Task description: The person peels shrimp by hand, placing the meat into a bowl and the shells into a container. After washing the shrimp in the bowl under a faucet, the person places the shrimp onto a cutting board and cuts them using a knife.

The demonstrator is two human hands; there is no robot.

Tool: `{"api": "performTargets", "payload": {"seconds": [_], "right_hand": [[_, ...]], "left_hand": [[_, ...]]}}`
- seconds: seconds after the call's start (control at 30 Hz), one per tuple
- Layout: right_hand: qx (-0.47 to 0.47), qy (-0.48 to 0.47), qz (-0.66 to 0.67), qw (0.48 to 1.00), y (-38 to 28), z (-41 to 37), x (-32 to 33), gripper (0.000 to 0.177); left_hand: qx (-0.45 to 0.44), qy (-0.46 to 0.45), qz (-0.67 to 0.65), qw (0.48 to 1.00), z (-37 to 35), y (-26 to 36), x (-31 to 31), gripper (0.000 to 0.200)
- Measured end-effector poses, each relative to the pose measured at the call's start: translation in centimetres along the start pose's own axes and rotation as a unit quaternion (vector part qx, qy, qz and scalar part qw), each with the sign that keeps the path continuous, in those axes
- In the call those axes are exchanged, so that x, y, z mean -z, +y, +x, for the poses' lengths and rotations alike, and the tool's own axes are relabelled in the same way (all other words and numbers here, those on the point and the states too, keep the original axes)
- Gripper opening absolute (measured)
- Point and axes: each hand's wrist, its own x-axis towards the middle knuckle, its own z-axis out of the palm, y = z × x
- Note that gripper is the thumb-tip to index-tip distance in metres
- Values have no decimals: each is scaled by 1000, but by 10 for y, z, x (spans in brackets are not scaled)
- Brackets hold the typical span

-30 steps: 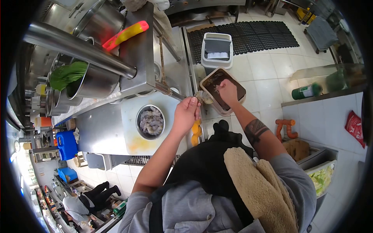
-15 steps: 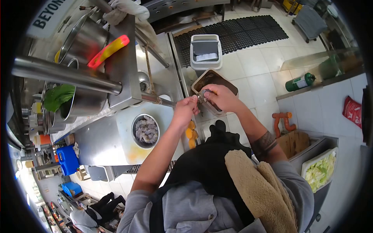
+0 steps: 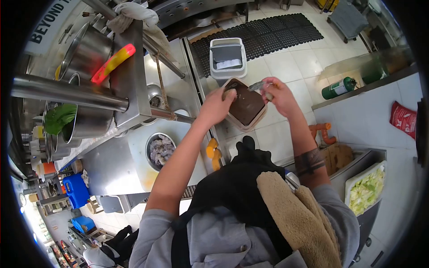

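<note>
The right hand (image 3: pixel 278 95) is nearly closed, thumb and fingers pinching a grey shrimp (image 3: pixel 256 86) over a tan tub (image 3: pixel 258 119) of brown contents, at the tub's two o'clock. The left hand (image 3: pixel 217 106) is half curled at the tub's nine o'clock, by its rim; I cannot tell whether it has hold of anything.

From the tub, a steel bowl (image 3: pixel 149 160) of more grey shrimp (image 3: pixel 161 150) sits at eight o'clock, on a white cutting board (image 3: pixel 136 154) laid on the steel desk (image 3: pixel 105 165). A white bin (image 3: pixel 229 74) stands just beside the tub at eleven o'clock, and a green gas cylinder (image 3: pixel 336 89) lies near three. Farther off, chopped lettuce (image 3: pixel 367 190) fills a tray at four o'clock, and a steel pot (image 3: pixel 96 125) with a green leaf (image 3: pixel 59 118) stands at nine.
</note>
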Motion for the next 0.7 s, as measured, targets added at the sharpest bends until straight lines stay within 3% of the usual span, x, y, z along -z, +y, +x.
{"api": "performTargets", "payload": {"seconds": [0.03,0.07,0.1,0.13,0.2,0.27,0.3,0.43,0.5,0.57,0.63,0.7], "right_hand": [[-22,-17,9,1000,-2,-3,-11,30],[-25,-25,5,999,-3,-8,-16,30],[-14,-78,-44,996,-2,-10,-25,31],[-2,-136,-92,986,-1,-10,-36,32],[-16,-142,-134,981,0,-16,-53,34],[104,-149,-316,931,5,-17,-61,34],[102,-176,-317,926,9,-16,-61,34],[-20,-138,-292,946,19,-7,-49,25],[-77,-105,-310,942,25,-2,-52,22],[-103,-74,-322,938,30,1,-58,19],[-107,-82,-339,931,27,0,-76,19],[-106,-82,-353,926,26,2,-94,19]], "left_hand": [[3,5,-1,1000,6,12,-3,38],[73,-89,-164,980,10,23,-3,38],[140,-173,-320,921,11,30,-1,39],[147,-157,-317,924,7,29,-2,39],[58,-168,-104,979,-10,20,7,33],[117,-156,-110,975,-37,4,28,31],[157,-163,-124,966,-53,-3,38,29],[317,-106,-200,921,-129,-27,137,30],[353,-61,-260,897,-172,-73,170,31],[315,44,-6,948,-192,-97,192,35],[268,101,226,931,-188,-122,206,38],[252,130,183,941,-158,-145,213,37]]}}
